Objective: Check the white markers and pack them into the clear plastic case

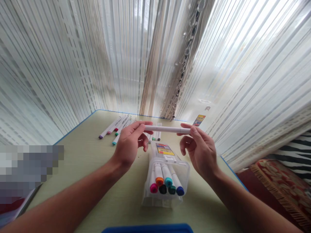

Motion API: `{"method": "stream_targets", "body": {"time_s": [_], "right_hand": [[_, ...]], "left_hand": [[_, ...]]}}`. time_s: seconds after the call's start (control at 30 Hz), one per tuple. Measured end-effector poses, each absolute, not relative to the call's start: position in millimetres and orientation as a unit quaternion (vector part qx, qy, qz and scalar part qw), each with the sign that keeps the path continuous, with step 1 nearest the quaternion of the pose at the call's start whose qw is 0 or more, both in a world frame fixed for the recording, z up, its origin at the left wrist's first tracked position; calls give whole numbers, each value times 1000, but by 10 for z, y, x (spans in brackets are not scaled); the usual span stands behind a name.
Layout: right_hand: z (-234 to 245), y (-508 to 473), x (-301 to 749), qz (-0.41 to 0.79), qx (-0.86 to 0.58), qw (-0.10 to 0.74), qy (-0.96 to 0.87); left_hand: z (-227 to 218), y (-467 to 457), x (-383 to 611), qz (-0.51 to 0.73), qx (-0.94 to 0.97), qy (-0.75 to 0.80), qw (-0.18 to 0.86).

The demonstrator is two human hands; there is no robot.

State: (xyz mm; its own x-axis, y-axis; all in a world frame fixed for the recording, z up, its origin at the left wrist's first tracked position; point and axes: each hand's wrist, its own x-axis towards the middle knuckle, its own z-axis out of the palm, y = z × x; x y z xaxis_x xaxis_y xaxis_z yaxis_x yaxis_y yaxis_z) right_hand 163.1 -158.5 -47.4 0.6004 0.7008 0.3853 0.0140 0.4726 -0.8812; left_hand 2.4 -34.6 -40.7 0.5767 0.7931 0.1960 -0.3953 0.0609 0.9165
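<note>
A white marker (165, 128) is held level above the table, pinched at both ends. My left hand (130, 139) grips its left end between thumb and fingers. At the other end, my right hand (199, 145) pinches it the same way; the tip colours are covered by the fingers. Below the hands, a clear plastic case (145, 194) lies on its side with its open end toward me. Several white markers with coloured ends, such as an orange-tipped marker (159, 176) and a blue-tipped marker (178, 184), lie inside it.
Loose markers (116, 126) lie at the back left of the table (97, 194), with more behind the case. A yellow-labelled clear piece (199, 120) stands at the back right. String curtains (121, 58) hang beyond the table. A blue edge (148, 228) shows in front; a fringed cloth (282, 184) is at right.
</note>
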Motion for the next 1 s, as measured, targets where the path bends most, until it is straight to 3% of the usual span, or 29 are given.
{"method": "stream_targets", "body": {"time_s": [1.0], "right_hand": [[-543,-1570,1671,182,-507,727,-426]], "left_hand": [[-407,-370,6,396,641,190,630]]}}
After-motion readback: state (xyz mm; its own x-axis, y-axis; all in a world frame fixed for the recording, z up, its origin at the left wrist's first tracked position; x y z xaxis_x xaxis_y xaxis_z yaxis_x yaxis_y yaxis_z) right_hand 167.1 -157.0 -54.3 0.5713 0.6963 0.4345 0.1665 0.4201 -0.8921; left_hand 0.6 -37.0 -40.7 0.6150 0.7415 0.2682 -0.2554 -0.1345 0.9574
